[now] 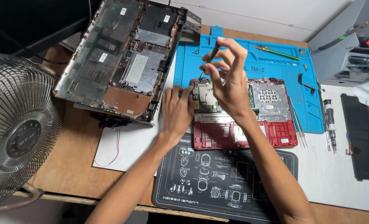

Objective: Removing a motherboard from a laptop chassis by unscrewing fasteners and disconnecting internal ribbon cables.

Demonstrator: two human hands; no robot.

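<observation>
A: Currently, the screwdriver [207,62] is pinched in the right hand [230,79], tip down on the red laptop chassis [244,137] below the fingers.

B: Noted. The left hand [177,112] is pressed flat beside it, gripping nothing; the shaft is best kept vertical.

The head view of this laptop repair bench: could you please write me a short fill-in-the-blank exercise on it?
1. The right hand holds a thin ____ over the red laptop base.
2. The left hand rests on the base's ____ edge.
3. The tweezers lie on the ____ repair mat.
4. A wire-guarded ____ stands at far left.

Missing words: screwdriver; left; blue; fan
</observation>
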